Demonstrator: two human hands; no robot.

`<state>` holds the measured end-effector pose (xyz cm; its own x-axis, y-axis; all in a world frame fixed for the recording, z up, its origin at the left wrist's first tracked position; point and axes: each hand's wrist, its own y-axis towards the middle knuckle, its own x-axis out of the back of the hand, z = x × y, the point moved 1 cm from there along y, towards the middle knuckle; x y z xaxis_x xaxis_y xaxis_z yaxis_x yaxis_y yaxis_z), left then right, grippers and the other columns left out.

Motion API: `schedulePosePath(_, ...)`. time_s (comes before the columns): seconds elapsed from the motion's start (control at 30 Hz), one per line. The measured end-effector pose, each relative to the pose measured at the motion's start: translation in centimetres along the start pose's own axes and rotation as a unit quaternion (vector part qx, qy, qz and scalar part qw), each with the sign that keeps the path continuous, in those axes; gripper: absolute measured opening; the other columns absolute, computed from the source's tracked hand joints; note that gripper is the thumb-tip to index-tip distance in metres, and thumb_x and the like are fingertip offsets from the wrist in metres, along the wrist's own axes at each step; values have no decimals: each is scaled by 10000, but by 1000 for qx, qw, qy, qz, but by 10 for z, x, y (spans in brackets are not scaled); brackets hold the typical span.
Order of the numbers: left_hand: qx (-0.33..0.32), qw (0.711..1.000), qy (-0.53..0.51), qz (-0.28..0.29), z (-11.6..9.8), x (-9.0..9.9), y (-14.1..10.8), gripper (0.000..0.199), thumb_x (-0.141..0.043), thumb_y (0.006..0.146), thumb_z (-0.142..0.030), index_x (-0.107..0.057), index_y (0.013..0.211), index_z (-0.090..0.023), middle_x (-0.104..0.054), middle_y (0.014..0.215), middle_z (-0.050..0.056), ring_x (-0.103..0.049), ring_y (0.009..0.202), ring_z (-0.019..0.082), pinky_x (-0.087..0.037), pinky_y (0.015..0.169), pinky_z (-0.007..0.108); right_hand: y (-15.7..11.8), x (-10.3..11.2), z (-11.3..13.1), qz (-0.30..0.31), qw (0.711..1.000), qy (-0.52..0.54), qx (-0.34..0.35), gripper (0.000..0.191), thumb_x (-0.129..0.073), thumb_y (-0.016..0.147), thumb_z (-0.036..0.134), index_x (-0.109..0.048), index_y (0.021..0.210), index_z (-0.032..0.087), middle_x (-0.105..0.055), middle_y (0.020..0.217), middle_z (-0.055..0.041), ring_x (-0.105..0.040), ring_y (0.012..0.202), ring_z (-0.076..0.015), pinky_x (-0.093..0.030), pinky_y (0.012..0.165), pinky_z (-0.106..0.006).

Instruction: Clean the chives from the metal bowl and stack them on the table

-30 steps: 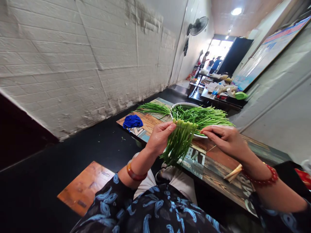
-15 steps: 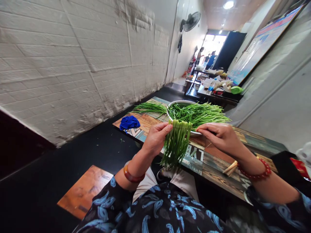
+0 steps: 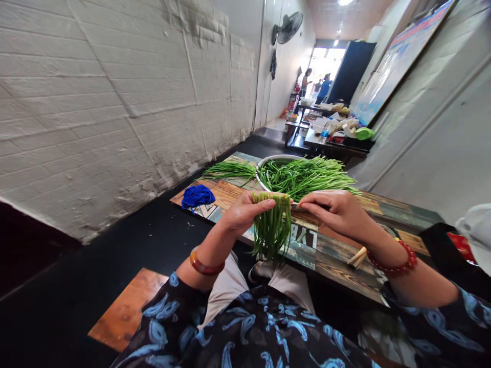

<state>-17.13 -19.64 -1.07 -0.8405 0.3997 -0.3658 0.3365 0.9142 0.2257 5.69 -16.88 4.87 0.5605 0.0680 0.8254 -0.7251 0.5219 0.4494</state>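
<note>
A blue cloth (image 3: 198, 197) lies left, perhaps for wiping. Our left hand (image 3: 249, 210) pinches green stalks (image 3: 271, 227) by their upper ends, likely so they hang evenly. The bowl (image 3: 259, 177) of greens (image 3: 310, 176) stands beyond, within reach. Our right hand (image 3: 333, 209) grips a slim thing (image 3: 295, 204), unclear. The worktop (image 3: 337, 273) is patchwork wood; a stained white wall (image 3: 95, 102) runs left.

Hanging stalks (image 3: 270, 230) green, paler at their upper ends, cloth (image 3: 198, 197) deep blue, surface (image 3: 337, 271) plank-patterned in brown and grey-green, bangle (image 3: 207, 267) amber, bracelet (image 3: 399, 265) red, shirt (image 3: 245, 337) black with blue paisley
</note>
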Motion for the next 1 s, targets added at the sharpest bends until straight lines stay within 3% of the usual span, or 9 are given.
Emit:
schedulePosePath(0.2,-3,1000,3,11,2,0,0,308,-820,777,-366,-815,1000,-154,-800,999,124,-748,857,217,-570,829,311,-3,-4,-7,16,1000,6,-12,213,-561,987,245,-755,917,190,-769,814,-16,-694,714,-149,-465,652,-256)
schedulePosePath(0.4,-4,1000,0,-8,4,0,2,384,-861,729,-324,-793,1067,-153,-797,1022,123,-749,913,238,-569,865,340,-2,-4,-10,12,1000,4,-17,220,-556,991,254,-752,914,190,-772,832,-23,-698,728,-155,-465,665,-258)
schedulePosePath(0.77,-23,1000,8,2,4,-1,6,281,-838,759,-321,-794,976,-147,-794,1010,121,-743,922,236,-568,880,355,-3,-7,-13,17,999,5,-29,227,-556,992,271,-755,912,197,-773,828,-21,-699,735,-163,-473,675,-268)
schedulePosePath(1.0,-3,999,0,-36,9,4,5,402,-851,735,-430,-800,991,-125,-788,913,111,-717,771,187,-547,746,283,-5,-5,-13,-3,999,2,-35,253,-527,988,275,-744,877,207,-783,840,-34,-714,732,-178,-506,666,-278)
